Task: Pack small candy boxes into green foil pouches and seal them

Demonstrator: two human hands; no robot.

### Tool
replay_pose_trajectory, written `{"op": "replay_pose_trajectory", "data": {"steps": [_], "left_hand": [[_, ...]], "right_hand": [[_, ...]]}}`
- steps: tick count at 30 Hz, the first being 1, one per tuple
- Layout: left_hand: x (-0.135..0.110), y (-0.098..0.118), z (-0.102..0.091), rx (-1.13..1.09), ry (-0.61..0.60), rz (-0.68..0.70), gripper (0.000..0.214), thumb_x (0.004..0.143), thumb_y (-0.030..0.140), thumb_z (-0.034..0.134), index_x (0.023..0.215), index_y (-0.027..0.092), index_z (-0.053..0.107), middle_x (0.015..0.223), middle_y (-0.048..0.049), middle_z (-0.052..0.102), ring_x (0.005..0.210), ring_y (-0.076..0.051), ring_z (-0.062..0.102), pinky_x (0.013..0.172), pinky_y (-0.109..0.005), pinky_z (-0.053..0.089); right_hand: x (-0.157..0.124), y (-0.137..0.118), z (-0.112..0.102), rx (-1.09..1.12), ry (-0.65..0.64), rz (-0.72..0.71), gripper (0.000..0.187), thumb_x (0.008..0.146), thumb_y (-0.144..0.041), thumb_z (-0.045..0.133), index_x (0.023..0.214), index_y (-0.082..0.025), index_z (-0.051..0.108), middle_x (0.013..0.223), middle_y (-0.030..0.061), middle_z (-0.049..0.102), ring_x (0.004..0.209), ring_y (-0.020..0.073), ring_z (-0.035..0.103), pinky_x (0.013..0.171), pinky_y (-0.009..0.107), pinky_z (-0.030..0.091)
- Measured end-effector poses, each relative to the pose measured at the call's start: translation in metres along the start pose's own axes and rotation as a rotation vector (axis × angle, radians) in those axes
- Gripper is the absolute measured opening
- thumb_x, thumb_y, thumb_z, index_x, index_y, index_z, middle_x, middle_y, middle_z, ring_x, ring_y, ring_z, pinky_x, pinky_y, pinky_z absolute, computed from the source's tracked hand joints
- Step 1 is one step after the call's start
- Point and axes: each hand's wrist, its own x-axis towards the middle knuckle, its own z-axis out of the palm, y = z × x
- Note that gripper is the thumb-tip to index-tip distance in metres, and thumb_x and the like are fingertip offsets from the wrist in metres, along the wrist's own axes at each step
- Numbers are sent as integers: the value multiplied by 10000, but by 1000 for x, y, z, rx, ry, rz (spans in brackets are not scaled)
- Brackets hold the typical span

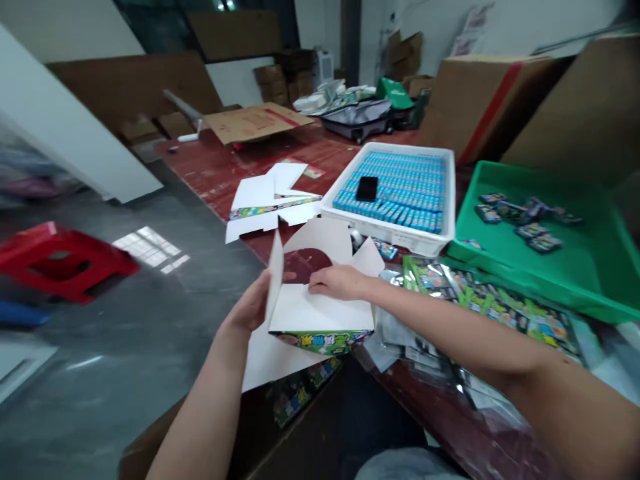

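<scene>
Low in the middle of the frame, at the near edge of the red-brown wooden table [215, 170], sits the half-folded white cardboard carton with a green printed outside [320, 313]. My left hand [250, 308] is spread flat against the outside of its upright left wall. My right hand [337, 281] lies inside, fingertips pressed on the floor panel. Neither hand is clamped; they are apart, with the wall between them. I judge the step to be squaring up this wall. I should pin the floor close to the crease, push with the whole palm so the wall bends on its score line, and mind the loose rear flaps. Just behind the carton stands a white plastic tray of blue packets [395, 235].
</scene>
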Motion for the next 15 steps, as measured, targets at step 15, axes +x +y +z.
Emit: {"op": "replay_pose_trajectory", "data": {"steps": [15], "left_hand": [[-7, 11, 6, 134, 264, 1, 1092, 671, 372, 926, 1568, 205, 325, 1252, -156, 671, 950, -245, 705, 678, -275, 561]], "right_hand": [[-29, -52, 11, -210, 209, -52, 317, 1068, -206, 391, 1188, -180, 683, 1236, 122, 709, 1239, 279, 596, 1137, 490, 365]]}}
